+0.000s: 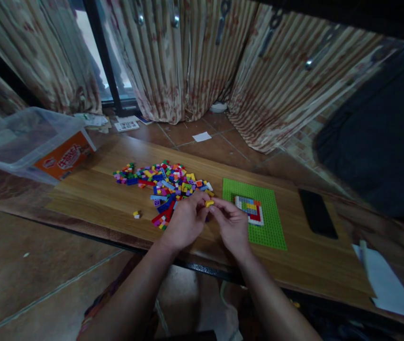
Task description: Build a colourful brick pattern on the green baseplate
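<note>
A small yellow toy brick is pinched between the fingertips of my left hand and my right hand, which meet over the front of the table. Just beyond my left hand spreads a pile of mixed coloured bricks. To the right of my right hand lies a green baseplate, partly covered by that hand. On it sits a low, roughly square build of bricks with white, red, yellow, blue, grey and orange parts.
A couple of loose bricks lie left of the pile on the wooden tabletop. At the far left stands a clear plastic bin with an orange label. A black phone-like slab and white paper are on the right.
</note>
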Demonstrator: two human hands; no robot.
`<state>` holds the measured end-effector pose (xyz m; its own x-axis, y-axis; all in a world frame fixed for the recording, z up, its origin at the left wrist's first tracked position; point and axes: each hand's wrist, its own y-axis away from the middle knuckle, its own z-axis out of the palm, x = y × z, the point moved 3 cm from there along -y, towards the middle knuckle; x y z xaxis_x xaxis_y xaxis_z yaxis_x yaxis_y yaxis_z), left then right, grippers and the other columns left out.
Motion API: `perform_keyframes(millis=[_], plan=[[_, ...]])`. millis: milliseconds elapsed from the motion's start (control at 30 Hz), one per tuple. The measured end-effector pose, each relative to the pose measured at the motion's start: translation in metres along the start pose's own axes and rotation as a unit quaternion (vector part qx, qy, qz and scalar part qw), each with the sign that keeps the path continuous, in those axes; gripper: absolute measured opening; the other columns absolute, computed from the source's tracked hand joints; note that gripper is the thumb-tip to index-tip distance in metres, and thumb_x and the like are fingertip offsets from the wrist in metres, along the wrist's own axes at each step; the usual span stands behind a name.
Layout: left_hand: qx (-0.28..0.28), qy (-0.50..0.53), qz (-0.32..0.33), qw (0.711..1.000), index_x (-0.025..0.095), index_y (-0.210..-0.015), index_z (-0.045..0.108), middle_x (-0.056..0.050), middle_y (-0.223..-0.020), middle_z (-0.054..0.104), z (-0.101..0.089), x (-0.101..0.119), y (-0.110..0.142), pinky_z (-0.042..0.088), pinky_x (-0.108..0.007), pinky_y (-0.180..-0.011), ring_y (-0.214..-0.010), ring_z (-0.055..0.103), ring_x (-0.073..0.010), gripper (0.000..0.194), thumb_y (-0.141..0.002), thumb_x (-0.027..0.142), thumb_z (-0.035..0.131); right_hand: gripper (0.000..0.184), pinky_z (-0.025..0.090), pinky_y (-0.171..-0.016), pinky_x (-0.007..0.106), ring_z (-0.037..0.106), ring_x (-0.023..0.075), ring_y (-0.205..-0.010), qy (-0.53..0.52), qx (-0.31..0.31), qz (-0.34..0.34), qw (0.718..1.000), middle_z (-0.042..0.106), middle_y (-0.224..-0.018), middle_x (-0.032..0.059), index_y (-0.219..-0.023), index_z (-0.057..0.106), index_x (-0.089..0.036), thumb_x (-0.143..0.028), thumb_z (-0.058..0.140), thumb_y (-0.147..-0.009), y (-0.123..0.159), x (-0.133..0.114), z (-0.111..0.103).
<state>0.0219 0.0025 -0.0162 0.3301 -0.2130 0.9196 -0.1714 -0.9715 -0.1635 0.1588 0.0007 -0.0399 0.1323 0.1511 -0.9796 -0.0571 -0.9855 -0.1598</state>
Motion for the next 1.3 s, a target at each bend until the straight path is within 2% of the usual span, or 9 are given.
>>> perform_keyframes(millis=[133,267,400,533,633,800,967,1133,1300], plan=[[0.016,0.036,-0.031,0.999,0.019,-0.094,0.060,-0.001,-0.085,0.066,0.001,-0.005,-0.002,0.050,-0.026,-0.074,-0.079,0.063,-0.0141,0.019,-0.080,0.010,0.051,0.022,0.054,-0.068,0.031,0.066,0.0169,-0.073,-0.006,-0.010,0.016,1.000,0.074,-0.084,0.0017,-0.099,0.073,-0.024,-0.037,0.064,-0.083,0.000,0.002,-0.001],[-0.016,0.140,-0.089,0.986,0.018,-0.099,0.060,-0.003,-0.088,0.066,0.004,-0.015,-0.004,0.055,-0.027,-0.069,-0.076,0.064,-0.0142,0.019,-0.083,0.018,0.050,0.027,0.049,-0.058,0.027,0.057,0.0127,-0.057,-0.129,-0.028,0.107,0.985,0.064,-0.064,-0.0024,-0.098,0.072,-0.022,-0.042,0.066,-0.081,-0.003,0.009,0.003],[-0.028,0.160,-0.105,0.981,0.019,-0.096,0.059,-0.001,-0.083,0.065,0.007,-0.017,-0.002,0.056,-0.027,-0.067,-0.070,0.065,-0.0131,0.014,-0.086,0.023,0.049,0.031,0.042,-0.051,0.023,0.051,0.0096,-0.054,-0.203,-0.038,0.167,0.964,0.063,-0.067,-0.0024,-0.089,0.071,-0.020,-0.049,0.067,-0.078,-0.003,0.010,0.009],[-0.037,0.151,-0.110,0.982,0.019,-0.086,0.057,0.000,-0.075,0.063,0.010,-0.013,-0.001,0.054,-0.025,-0.062,-0.066,0.064,-0.0130,0.009,-0.086,0.025,0.051,0.030,0.035,-0.046,0.021,0.046,0.0074,-0.048,-0.197,-0.004,0.164,0.967,0.060,-0.061,-0.0046,-0.083,0.072,-0.019,-0.044,0.078,-0.067,-0.001,0.010,0.010],[-0.031,0.154,-0.118,0.981,0.018,-0.081,0.056,0.000,-0.073,0.062,0.011,-0.009,-0.001,0.053,-0.025,-0.062,-0.066,0.064,-0.0135,0.005,-0.084,0.021,0.052,0.027,0.034,-0.045,0.022,0.044,0.0071,-0.046,-0.184,0.013,0.155,0.971,0.059,-0.055,-0.0049,-0.078,0.072,-0.018,-0.041,0.080,-0.066,-0.001,0.010,0.008],[-0.021,0.237,-0.157,0.958,0.016,-0.081,0.057,0.000,-0.071,0.061,0.012,-0.007,-0.003,0.051,-0.023,-0.060,-0.065,0.061,-0.0122,0.005,-0.081,0.020,0.054,0.024,0.035,-0.047,0.022,0.044,0.0075,-0.046,-0.229,0.020,0.167,0.959,0.057,-0.052,-0.0052,-0.076,0.074,-0.019,-0.039,0.081,-0.065,-0.002,0.007,0.006],[-0.024,0.249,-0.152,0.956,0.015,-0.082,0.058,0.002,-0.069,0.061,0.011,-0.008,-0.005,0.048,-0.021,-0.057,-0.058,0.057,-0.0090,0.006,-0.081,0.020,0.056,0.026,0.035,-0.047,0.022,0.044,0.0072,-0.048,-0.274,0.002,0.194,0.942,0.058,-0.057,-0.0051,-0.075,0.071,-0.020,-0.041,0.082,-0.064,-0.001,0.004,0.009],[-0.029,0.208,-0.120,0.970,0.016,-0.078,0.058,0.001,-0.069,0.062,0.013,-0.008,-0.001,0.047,-0.021,-0.058,-0.062,0.059,-0.0102,0.007,-0.083,0.020,0.054,0.026,0.035,-0.047,0.022,0.045,0.0071,-0.049,-0.235,0.006,0.176,0.956,0.060,-0.063,-0.0048,-0.072,0.069,-0.020,-0.040,0.083,-0.064,0.001,0.007,0.007],[-0.024,0.254,-0.140,0.957,0.015,-0.076,0.058,0.001,-0.067,0.060,0.015,-0.005,0.000,0.046,-0.021,-0.057,-0.060,0.058,-0.0099,0.006,-0.080,0.017,0.055,0.024,0.039,-0.050,0.021,0.050,0.0083,-0.055,-0.257,0.006,0.198,0.946,0.064,-0.067,-0.0033,-0.071,0.071,-0.020,-0.036,0.085,-0.061,0.001,0.008,0.003]])
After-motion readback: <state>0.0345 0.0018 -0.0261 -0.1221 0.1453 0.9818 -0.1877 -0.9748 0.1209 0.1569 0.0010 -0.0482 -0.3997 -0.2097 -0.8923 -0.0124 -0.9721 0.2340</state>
